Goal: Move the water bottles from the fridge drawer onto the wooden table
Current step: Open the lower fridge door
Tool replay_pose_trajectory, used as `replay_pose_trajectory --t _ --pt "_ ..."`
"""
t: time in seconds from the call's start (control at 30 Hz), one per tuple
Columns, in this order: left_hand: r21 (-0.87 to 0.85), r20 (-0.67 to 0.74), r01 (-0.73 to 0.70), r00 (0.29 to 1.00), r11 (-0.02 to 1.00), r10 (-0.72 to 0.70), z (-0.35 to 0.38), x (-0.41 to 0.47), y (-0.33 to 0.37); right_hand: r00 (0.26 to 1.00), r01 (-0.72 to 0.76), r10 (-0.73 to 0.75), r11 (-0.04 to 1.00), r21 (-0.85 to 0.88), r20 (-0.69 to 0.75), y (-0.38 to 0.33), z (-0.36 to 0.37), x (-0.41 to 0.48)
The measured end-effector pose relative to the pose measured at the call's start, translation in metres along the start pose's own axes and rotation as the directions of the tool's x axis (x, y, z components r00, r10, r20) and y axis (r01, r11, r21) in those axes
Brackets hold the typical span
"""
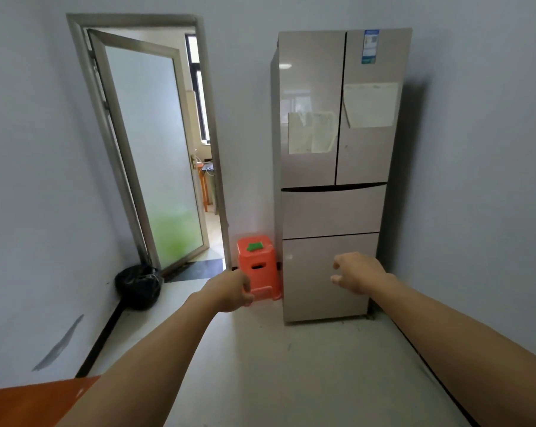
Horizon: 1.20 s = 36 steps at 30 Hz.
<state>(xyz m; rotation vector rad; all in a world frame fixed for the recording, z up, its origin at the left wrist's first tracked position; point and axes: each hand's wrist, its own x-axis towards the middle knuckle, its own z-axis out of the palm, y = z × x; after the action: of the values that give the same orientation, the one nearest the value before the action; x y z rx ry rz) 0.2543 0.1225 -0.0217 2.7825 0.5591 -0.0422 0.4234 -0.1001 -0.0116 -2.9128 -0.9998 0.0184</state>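
Against the back wall, the fridge [331, 118] is dead ahead of you, with both upper doors closed. The middle drawer [333, 211] and bottom drawer [309, 288] are pushed in too, so you can't see any water bottles from here.

Both your arms are stretched out toward it. Your right hand [359, 272] is up in front of the bottom drawer, fingers loosely bent with the thumb apart, holding nothing. I can't tell if it's actually touching the panel. Your left hand [229, 292] has its fingers curled a bit more and is also holding nothing. It lines up in front of the orange stool [257, 257].

That stool sits right beside the fridge's left side, with a small green thing [254, 246] on top. Further left, a frosted glass door [155, 149] stands open, and a black bag [138, 285] sits in the corner by the wall. Two papers [311, 132] are stuck on the fridge doors. A corner of an orange-brown surface [29, 405] pokes in at the bottom left, under your left arm.
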Motion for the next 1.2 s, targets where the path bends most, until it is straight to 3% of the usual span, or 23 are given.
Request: replay_pose_trajectory --t 0.37,0.7,0.87,1.0,1.2 --pt "-0.106 0.022 -0.083 0.996 0.991 0.086 -0.031 0.255 -0.041 0.994 -0.108 0.108 0.994 0.012 -0.026 0.038 0.013 0.229" --pt "-0.146 0.069 -0.131 0.987 0.981 0.142 -0.02 0.453 -0.024 0.991 -0.131 0.131 0.991 0.011 0.018 0.1 0.029 0.394" --pt "-0.245 0.007 -0.059 0.998 0.968 0.063 -0.006 0.561 -0.017 0.996 -0.095 0.095 0.995 0.03 0.003 0.145 0.043 0.495" --pt "-0.357 -0.025 0.015 0.999 0.934 -0.026 0.004 0.629 -0.011 0.996 -0.057 0.055 0.998 0.024 0.07 0.173 0.051 0.573" --pt "-0.627 -0.112 0.108 0.967 0.771 -0.227 0.008 0.711 -0.011 0.996 0.019 -0.022 0.999 0.043 0.085 0.184 0.063 0.664"
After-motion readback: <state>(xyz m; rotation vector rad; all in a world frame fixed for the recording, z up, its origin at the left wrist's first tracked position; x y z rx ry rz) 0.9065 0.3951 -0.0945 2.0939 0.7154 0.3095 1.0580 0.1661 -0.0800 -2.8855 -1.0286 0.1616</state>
